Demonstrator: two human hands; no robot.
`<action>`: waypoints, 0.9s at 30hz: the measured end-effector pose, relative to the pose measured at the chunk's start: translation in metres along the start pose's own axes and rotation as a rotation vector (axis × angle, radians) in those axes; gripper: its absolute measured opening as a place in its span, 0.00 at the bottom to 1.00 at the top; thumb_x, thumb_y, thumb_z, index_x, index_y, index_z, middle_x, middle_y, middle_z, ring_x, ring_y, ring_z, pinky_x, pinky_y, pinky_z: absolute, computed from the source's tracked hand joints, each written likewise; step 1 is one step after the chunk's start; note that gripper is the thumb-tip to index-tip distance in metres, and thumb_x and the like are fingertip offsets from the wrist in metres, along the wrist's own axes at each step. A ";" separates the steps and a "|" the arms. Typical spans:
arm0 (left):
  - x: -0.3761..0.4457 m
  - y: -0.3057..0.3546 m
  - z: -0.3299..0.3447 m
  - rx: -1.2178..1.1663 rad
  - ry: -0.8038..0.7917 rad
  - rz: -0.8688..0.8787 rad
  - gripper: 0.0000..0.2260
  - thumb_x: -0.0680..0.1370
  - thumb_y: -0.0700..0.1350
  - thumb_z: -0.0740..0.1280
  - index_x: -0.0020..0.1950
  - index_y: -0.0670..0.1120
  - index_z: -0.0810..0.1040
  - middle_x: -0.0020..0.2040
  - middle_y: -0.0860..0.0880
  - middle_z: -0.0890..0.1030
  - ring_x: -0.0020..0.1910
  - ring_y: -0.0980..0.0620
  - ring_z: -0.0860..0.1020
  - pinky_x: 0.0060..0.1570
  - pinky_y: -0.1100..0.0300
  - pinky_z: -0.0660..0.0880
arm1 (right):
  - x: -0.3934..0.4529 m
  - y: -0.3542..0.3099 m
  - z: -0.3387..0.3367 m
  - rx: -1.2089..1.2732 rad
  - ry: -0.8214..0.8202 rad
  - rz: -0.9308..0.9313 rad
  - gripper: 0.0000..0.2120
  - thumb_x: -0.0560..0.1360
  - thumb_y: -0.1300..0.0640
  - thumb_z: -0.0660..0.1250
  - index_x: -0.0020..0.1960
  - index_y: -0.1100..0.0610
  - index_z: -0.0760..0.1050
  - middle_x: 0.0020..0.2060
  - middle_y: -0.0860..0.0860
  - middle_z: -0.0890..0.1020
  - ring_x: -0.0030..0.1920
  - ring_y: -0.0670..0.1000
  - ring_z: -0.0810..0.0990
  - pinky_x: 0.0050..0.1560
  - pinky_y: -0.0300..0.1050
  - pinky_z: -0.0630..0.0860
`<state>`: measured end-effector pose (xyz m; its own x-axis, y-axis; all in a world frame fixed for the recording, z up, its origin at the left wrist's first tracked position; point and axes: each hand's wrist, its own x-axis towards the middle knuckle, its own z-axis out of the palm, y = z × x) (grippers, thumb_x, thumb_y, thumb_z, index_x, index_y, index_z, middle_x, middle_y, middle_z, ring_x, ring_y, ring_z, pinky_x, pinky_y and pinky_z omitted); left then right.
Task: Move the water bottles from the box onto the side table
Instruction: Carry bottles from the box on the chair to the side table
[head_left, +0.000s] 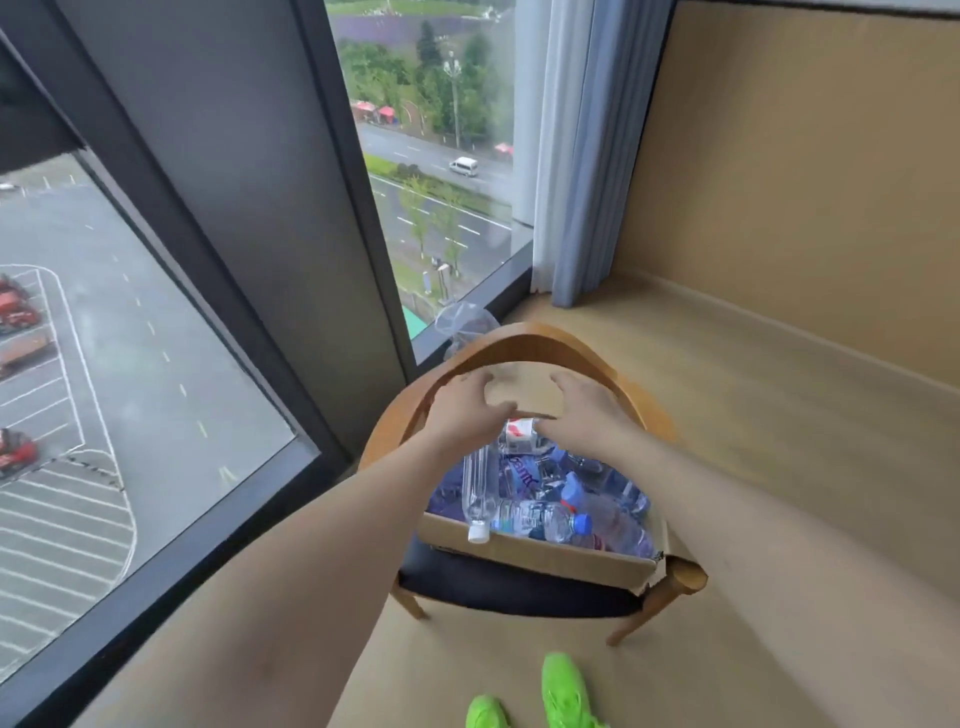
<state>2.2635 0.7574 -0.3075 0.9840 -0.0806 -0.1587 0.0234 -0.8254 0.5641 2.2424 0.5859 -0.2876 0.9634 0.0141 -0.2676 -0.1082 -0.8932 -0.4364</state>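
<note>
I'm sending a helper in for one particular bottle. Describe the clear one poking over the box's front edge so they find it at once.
Find the wooden chair by the window; a cardboard box full of bottles sits on its dark seat. At the box's near left corner, one clear bottle lies with its neck hanging over the cardboard edge. Its cap is white, while the bottle beside it has a blue one.

The location was a room on a high floor, likely a hotel room or apartment. A floor-to-ceiling window (156, 364) overlooked a road and parking area far below. A grey-blue curtain (582, 156) hung in the corner beside tan panelled walls (805, 182). A wooden chair (524, 338) stood on light flooring (779, 415).
</note>
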 end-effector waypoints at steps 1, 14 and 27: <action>0.004 -0.008 0.009 -0.017 -0.016 -0.028 0.27 0.75 0.59 0.67 0.72 0.49 0.72 0.65 0.47 0.79 0.60 0.46 0.78 0.58 0.51 0.76 | 0.008 0.006 0.009 -0.007 -0.030 0.011 0.40 0.69 0.39 0.68 0.76 0.51 0.61 0.70 0.56 0.72 0.69 0.61 0.70 0.66 0.56 0.71; 0.028 -0.082 0.126 0.006 -0.217 -0.421 0.32 0.75 0.58 0.68 0.76 0.50 0.62 0.71 0.42 0.68 0.67 0.40 0.70 0.62 0.48 0.72 | 0.048 0.111 0.103 -0.183 -0.498 0.121 0.44 0.69 0.54 0.70 0.80 0.51 0.51 0.70 0.56 0.67 0.69 0.61 0.66 0.57 0.53 0.73; 0.042 -0.090 0.172 -0.025 -0.192 -0.552 0.47 0.73 0.48 0.72 0.79 0.54 0.40 0.74 0.39 0.62 0.56 0.36 0.78 0.51 0.47 0.78 | 0.043 0.166 0.156 -0.188 -0.406 0.077 0.27 0.70 0.65 0.66 0.66 0.50 0.66 0.58 0.53 0.67 0.54 0.61 0.76 0.46 0.52 0.74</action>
<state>2.2723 0.7319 -0.5040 0.7754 0.2556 -0.5774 0.5298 -0.7610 0.3745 2.2281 0.5081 -0.5055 0.7761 0.0857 -0.6248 -0.0936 -0.9641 -0.2485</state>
